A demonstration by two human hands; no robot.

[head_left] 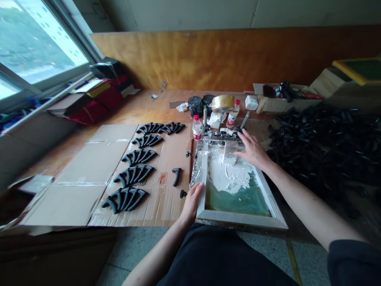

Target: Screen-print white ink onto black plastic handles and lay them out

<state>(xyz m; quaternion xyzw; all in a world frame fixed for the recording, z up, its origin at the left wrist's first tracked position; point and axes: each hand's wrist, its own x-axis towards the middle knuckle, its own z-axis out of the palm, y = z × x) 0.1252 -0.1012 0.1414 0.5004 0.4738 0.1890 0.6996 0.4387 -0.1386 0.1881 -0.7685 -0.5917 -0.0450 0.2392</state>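
Observation:
A silver-edged printing screen (pixel 242 217) lies before me, with thick white ink (pixel 228 174) spread over the upper part of its green mesh. My left hand (pixel 193 200) is closed on its left rail, thumb along the edge. Over the top right of the screen, my right hand (pixel 253 147) has its fingers apart. Its lower finger is close to a pale scraper (pixel 230 149) standing in the ink; whether they touch I cannot tell. A metal hinge clamp (pixel 223 136) runs along the screen's far side. One black handle-shaped piece (pixel 176 176) lies left of the screen.
Several fanned rows of black pieces (pixel 133 176) lie on a cardboard sheet (pixel 80 174) to the left. A large heap of black parts (pixel 330 147) is at right. Red-capped bottles (pixel 197 128), black jars (pixel 195 106) and a tape roll (pixel 222 103) stand behind the clamp.

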